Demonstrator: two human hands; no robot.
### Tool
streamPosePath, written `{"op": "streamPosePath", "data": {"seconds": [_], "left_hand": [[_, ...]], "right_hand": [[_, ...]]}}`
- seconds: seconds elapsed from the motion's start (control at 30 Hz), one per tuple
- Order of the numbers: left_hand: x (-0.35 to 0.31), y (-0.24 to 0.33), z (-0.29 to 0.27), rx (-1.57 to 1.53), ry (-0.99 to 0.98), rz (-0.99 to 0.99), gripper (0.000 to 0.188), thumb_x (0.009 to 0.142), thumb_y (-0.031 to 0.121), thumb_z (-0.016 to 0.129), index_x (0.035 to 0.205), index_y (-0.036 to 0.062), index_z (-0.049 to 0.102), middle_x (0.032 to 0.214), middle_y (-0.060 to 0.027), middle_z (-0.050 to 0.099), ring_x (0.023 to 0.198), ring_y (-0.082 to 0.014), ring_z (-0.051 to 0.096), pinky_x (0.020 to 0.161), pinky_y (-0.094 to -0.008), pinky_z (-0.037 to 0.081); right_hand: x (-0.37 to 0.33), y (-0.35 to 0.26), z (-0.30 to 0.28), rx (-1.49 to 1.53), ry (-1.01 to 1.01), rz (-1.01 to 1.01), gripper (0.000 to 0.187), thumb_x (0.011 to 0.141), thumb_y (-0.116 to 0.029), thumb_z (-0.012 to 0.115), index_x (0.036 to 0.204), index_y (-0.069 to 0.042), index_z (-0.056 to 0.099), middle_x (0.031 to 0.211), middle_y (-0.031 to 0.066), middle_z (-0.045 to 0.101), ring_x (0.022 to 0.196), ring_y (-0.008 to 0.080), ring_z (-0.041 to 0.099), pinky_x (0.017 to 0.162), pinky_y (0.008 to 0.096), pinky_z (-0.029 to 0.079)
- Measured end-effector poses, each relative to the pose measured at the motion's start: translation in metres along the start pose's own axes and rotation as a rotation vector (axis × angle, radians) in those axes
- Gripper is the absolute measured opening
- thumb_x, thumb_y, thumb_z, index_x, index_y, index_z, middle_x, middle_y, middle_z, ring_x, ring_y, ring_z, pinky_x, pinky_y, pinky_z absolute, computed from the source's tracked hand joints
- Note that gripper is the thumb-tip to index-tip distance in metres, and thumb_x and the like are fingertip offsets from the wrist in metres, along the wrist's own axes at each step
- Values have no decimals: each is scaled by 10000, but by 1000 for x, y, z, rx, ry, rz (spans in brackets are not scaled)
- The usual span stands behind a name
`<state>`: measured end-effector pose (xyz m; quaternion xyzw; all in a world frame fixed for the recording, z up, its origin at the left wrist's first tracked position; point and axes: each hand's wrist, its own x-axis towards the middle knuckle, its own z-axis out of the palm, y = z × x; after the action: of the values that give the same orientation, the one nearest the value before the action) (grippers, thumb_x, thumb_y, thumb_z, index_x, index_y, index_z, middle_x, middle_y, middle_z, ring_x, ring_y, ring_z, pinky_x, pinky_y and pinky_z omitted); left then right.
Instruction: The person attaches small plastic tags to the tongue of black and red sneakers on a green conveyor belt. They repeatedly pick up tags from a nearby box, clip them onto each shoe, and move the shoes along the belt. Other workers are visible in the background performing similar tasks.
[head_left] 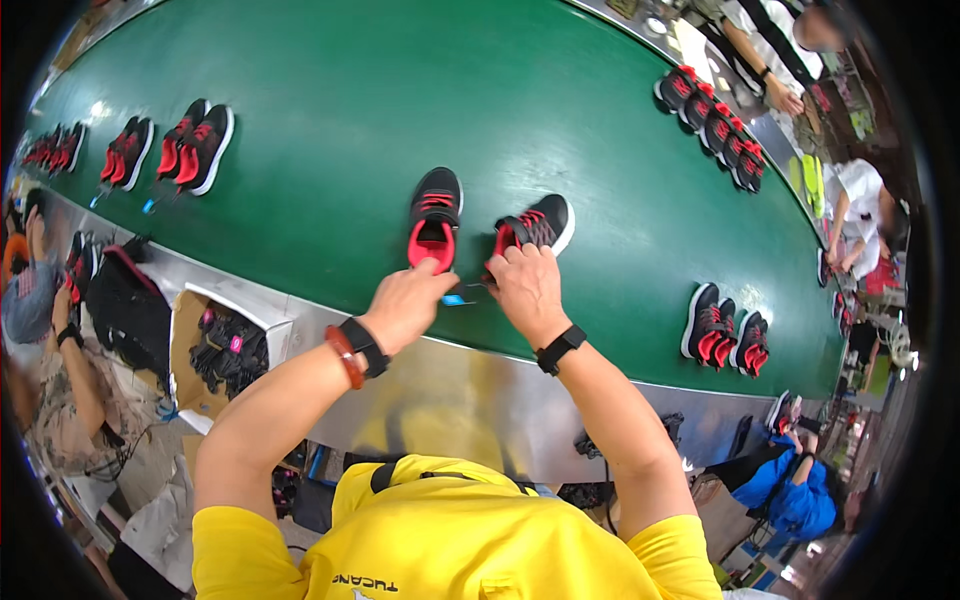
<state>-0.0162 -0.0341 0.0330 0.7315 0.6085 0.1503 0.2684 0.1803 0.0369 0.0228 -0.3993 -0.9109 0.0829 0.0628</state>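
Two black sneakers with red laces and red lining lie on the green belt in front of me, toes pointing away. My left hand (405, 305) pinches the heel of the left sneaker (437, 205), which stands upright. At the collar of the right sneaker (545, 222), the fingers of my right hand (528, 285) are curled over the edge; that shoe is turned with its toe to the right and its white sole side showing. Between my hands a small blue tag (457, 300) lies by the heels. My fingertips are partly hidden.
More sneaker pairs stand on the green belt (330, 90): at the left (205, 150), at the right (724, 330) and in a row along the far edge (710, 125). A cardboard box (190, 350) of dark items sits at the near left. Other people work around the belt.
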Motion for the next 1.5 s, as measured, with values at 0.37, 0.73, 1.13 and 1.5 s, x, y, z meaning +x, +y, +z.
{"op": "streamPosePath", "data": {"seconds": [0.37, 0.73, 1.13, 1.5], "left_hand": [[-4, 28, -30, 363, -77, -38, 207, 854, 46, 518, 1003, 92, 654, 880, -140, 640, 697, -368, 650, 614, -464, 509], [-16, 63, -56, 361, -97, -45, 210, 841, 39, 501, 998, 77, 636, 902, -146, 666, 745, -363, 661, 623, -458, 520], [-46, 64, -49, 83, 244, 54, 271, 835, 33, 543, 1071, 99, 658, 1055, -174, 628, 838, -380, 648, 742, -448, 543], [-46, 17, -18, 362, -321, -236, 702, 790, 16, 575, 1448, 186, 399, 1429, -209, 403, 1057, -402, 590, 864, -481, 522]], "right_hand": [[20, -32, -10, -285, -348, 93, 225, 884, -231, 535, 891, -161, 749, 869, 31, 672, 891, 196, 599, 846, 392, 315], [-3, -29, -49, -154, -348, 60, 173, 835, -197, 588, 737, -187, 731, 741, 18, 697, 751, 185, 654, 815, 402, 343], [-30, -14, -41, 273, 106, -11, 301, 708, -124, 751, 993, -120, 653, 1064, 57, 616, 981, 271, 566, 990, 440, 370], [-87, 89, -63, 720, 92, 499, 325, 834, -114, 693, 1139, -46, 603, 1168, 144, 579, 953, 273, 619, 837, 378, 516]]}}
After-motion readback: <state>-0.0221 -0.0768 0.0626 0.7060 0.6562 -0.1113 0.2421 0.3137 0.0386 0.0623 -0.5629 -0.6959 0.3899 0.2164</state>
